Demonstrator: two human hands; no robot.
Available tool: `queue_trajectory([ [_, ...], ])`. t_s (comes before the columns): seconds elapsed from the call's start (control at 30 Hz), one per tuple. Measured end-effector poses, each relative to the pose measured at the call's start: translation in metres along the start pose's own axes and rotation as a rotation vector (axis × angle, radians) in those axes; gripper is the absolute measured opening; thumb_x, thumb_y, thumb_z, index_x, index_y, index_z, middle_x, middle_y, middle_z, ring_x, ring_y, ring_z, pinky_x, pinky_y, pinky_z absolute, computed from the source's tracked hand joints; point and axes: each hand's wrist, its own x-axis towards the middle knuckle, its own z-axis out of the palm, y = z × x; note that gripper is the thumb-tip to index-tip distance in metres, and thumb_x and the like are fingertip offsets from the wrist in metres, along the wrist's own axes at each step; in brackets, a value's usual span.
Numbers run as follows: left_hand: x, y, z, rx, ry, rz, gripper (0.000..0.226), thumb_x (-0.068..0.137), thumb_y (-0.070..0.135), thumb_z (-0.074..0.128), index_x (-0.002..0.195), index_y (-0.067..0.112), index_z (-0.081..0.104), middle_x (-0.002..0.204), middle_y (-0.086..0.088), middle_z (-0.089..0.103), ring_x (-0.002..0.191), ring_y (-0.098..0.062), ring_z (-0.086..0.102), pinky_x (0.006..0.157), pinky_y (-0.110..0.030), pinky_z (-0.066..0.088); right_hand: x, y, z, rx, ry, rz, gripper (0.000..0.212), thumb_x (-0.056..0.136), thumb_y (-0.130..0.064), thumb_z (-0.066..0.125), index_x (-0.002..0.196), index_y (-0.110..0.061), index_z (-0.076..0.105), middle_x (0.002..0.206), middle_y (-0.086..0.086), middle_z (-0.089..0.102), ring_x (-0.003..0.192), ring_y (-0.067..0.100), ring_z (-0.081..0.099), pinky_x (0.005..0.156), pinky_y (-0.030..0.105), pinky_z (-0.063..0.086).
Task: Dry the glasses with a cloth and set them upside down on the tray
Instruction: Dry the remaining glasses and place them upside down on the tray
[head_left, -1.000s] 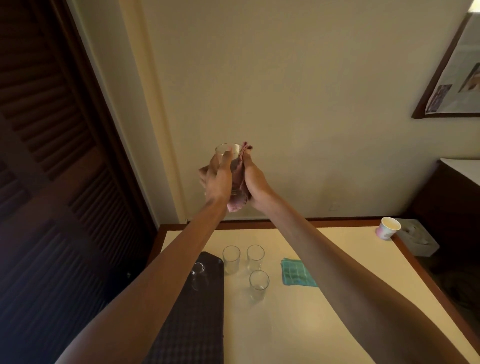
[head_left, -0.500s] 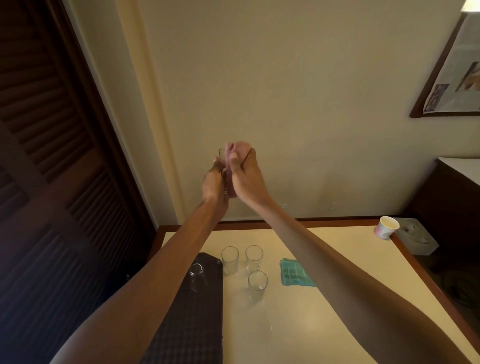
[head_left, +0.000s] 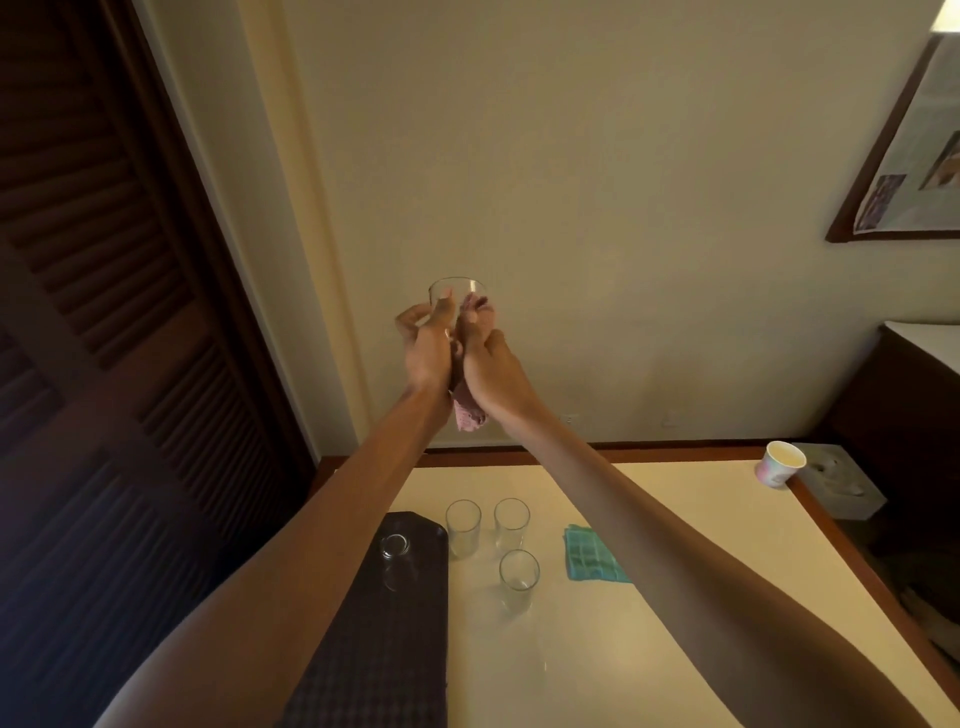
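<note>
Clear glass, a tumbler (head_left: 456, 299), was held up at arm's length in front of the wall, mouth upward, with the left hand (head_left: 427, 349) wrapped around its lower body. The right hand (head_left: 493, 366), touching the left, clutched a pink cloth (head_left: 470, 410); part of the cloth was pressed against the side of the tumbler near the rim, and a tail hung below the two wrists. This looked like the drying step, mid-wipe, on the second glass. Below the left forearm lay a dark tray (head_left: 415, 613) with one glass (head_left: 396, 558) already on it, apparently upside down. Just to the right of the tray, beneath the hands, three more glasses (head_left: 462, 527) stood upright on the cream table (head_left: 649, 597), waiting. The next move would likely call for freeing the cloth, turning the tumbler over, and lowering it onto the tray near the one there. The tray had plenty of bare surface toward the person. A folded teal cloth (head_left: 592, 561) lay under the right forearm, and a paper cup (head_left: 782, 463) sat at the table's far right corner, well apart. A dark louvred door (head_left: 104, 312) stood close to the left of the tray.
</note>
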Motion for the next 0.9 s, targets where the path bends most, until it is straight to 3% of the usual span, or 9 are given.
queue_trajectory([
  [0.07,0.001,0.0,-0.001,0.018,-0.026,0.0,0.047,0.103,0.041,0.051,0.126,0.001,0.059,0.094,-0.009,0.067,0.084,-0.019,0.068,0.058,-0.026,0.054,0.0,0.001,0.003,-0.028,0.04,-0.081,0.045,0.106,-0.046,0.033,0.125,-0.006,0.043,0.095,0.004,0.065,0.078,0.015,0.068,0.054,0.017,0.053],
  [0.13,0.0,-0.001,0.0,-0.022,-0.079,-0.043,0.039,0.109,0.032,0.04,0.112,0.006,0.068,0.086,-0.004,0.072,0.085,-0.019,0.069,0.066,-0.027,0.055,0.004,-0.003,0.008,-0.065,0.113,-0.149,0.047,0.104,-0.044,0.039,0.133,-0.006,0.038,0.115,0.011,0.063,0.099,0.025,0.067,0.075,0.031,0.06],
  [0.2,-0.002,-0.002,0.002,-0.061,-0.129,-0.076,0.041,0.111,0.035,0.036,0.108,0.017,0.072,0.094,0.0,0.078,0.096,-0.016,0.072,0.077,-0.028,0.056,0.008,-0.008,0.008,-0.077,0.173,-0.165,0.057,0.101,-0.049,0.042,0.136,-0.004,0.037,0.124,0.015,0.061,0.108,0.029,0.065,0.085,0.04,0.058],
  [0.33,-0.008,-0.002,0.005,0.013,-0.112,-0.024,0.047,0.112,0.044,0.031,0.109,0.027,0.075,0.102,0.002,0.08,0.1,-0.015,0.074,0.09,-0.036,0.059,0.015,-0.02,-0.015,-0.031,0.185,-0.112,0.056,0.101,-0.056,0.04,0.126,-0.007,0.05,0.1,0.003,0.064,0.081,0.017,0.066,0.06,0.021,0.054],
  [0.5,-0.01,0.004,0.01,0.186,-0.077,0.041,0.073,0.085,0.075,0.043,0.131,0.024,0.068,0.13,-0.007,0.067,0.117,-0.023,0.065,0.095,-0.035,0.05,0.02,-0.023,-0.02,0.002,0.073,0.081,0.067,0.101,-0.065,0.02,0.099,-0.013,0.063,0.091,0.006,0.068,0.076,0.011,0.065,0.062,0.022,0.048],
  [0.6,-0.002,0.002,0.008,0.145,-0.03,0.003,0.089,0.068,0.079,0.054,0.136,0.022,0.063,0.132,-0.009,0.063,0.118,-0.023,0.064,0.103,-0.041,0.051,0.013,-0.021,-0.021,-0.078,0.035,0.098,0.074,0.101,-0.065,0.015,0.093,-0.012,0.066,0.085,0.008,0.067,0.076,0.013,0.064,0.061,0.023,0.046],
  [0.7,0.004,0.001,0.004,0.089,-0.02,-0.027,0.073,0.087,0.066,0.06,0.139,0.014,0.058,0.105,-0.006,0.071,0.09,-0.015,0.071,0.076,-0.031,0.058,0.004,-0.012,-0.012,-0.091,0.016,0.067,0.07,0.103,-0.06,0.019,0.104,-0.007,0.064,0.088,0.008,0.068,0.08,0.017,0.067,0.071,0.03,0.054],
  [0.77,0.008,-0.001,0.0,0.079,-0.013,-0.012,0.055,0.102,0.045,0.053,0.137,0.003,0.055,0.085,-0.005,0.063,0.069,-0.012,0.065,0.058,-0.025,0.053,-0.003,-0.008,-0.003,-0.079,0.064,-0.034,0.057,0.105,-0.054,0.027,0.119,-0.006,0.053,0.098,0.008,0.067,0.087,0.02,0.068,0.072,0.032,0.058],
  [0.9,0.005,-0.002,-0.001,-0.002,-0.133,-0.057,0.04,0.108,0.03,0.038,0.11,0.006,0.07,0.1,-0.012,0.069,0.098,-0.025,0.067,0.077,-0.034,0.055,-0.002,-0.007,0.007,-0.164,0.143,-0.179,0.062,0.104,-0.045,0.039,0.143,0.002,0.03,0.138,0.022,0.05,0.119,0.032,0.057,0.094,0.046,0.054],
])
